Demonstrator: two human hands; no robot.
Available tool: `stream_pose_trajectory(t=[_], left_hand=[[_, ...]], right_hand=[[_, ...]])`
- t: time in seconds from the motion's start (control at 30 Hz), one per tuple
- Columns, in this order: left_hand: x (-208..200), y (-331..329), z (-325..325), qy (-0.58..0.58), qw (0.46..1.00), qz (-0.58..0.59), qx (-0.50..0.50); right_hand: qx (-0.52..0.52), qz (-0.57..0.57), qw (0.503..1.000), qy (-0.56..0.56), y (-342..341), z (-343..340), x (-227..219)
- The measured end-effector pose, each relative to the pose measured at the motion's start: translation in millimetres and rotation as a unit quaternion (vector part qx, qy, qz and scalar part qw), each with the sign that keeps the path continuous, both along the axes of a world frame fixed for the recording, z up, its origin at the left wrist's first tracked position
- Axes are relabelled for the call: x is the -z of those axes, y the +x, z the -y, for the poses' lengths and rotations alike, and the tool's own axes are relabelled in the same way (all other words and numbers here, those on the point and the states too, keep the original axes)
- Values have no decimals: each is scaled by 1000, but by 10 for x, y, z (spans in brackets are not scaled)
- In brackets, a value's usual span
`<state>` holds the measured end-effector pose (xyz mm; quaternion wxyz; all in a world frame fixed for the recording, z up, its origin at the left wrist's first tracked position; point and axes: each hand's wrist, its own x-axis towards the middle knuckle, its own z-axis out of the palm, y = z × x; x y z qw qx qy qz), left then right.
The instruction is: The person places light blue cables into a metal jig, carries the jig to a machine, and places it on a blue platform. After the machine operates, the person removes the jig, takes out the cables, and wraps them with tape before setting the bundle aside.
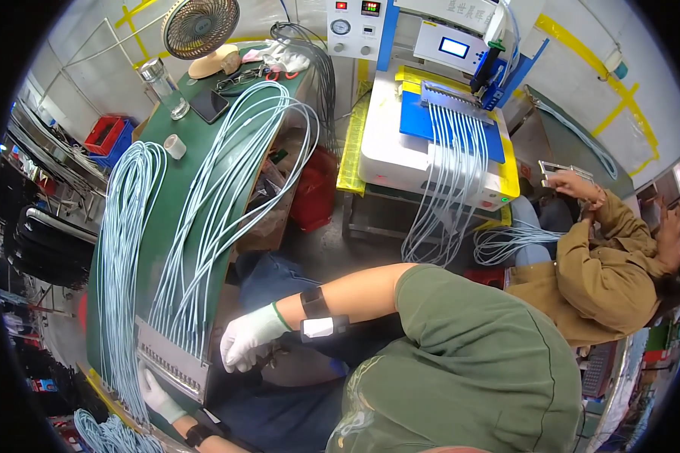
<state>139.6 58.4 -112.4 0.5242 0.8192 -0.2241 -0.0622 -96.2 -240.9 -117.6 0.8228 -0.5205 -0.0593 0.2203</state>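
Observation:
My left hand, in a white glove, lies along the near-left edge of a flat metal fixture plate on the green table. Its visible fingers are stretched out, touching the plate's edge; the others are partly hidden. A row of small metal ends runs along the plate, and light-blue cables run from it up the table in long loops. My right hand, also gloved, hovers to the right of the plate, apart from it. Its fingers are curled closed, and whatever they may hold is hidden.
Another bundle of blue cables lies along the table's left side. Farther back stand a fan, a glass bottle and a dark phone. A machine holds a second cabled fixture. At right, a co-worker handles a metal piece.

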Motion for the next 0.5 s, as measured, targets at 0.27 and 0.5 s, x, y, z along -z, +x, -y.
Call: stream_pose_trajectory(t=[0.27, 0.5], left_hand=[[59, 34, -53, 10, 1000, 8, -7], [80, 22, 140, -11, 1000, 4, -9]], right_hand=[[2, 3, 1000, -11, -74, 21, -53], [7, 5, 1000, -30, -122, 195, -74]])
